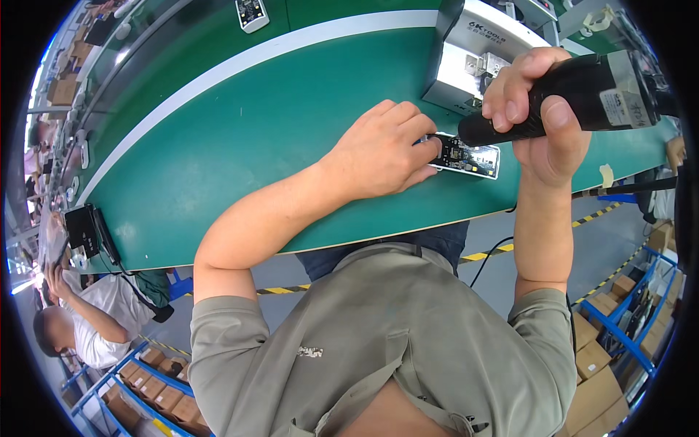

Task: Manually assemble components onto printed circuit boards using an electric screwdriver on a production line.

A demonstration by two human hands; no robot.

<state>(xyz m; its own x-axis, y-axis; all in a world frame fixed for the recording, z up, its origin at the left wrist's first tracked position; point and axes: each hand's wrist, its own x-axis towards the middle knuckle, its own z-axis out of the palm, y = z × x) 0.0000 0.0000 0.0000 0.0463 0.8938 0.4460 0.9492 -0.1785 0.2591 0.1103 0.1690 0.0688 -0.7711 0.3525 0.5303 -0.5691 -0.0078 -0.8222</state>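
A small white tray with a dark circuit board (470, 157) lies on the green work surface (277, 124) near its front edge. My left hand (382, 149) rests on the belt, its fingertips pinching the left end of the board. My right hand (535, 109) is wrapped around a black electric screwdriver (582, 98), held over the board with its tip pointing down at the board's left part.
A grey metal box (473, 58) stands just behind the board. Another white device (252, 14) lies further back. A black device (84, 229) sits at the belt's left end, near a seated person in a white shirt (95, 320). Cardboard boxes (597, 371) fill blue racks below.
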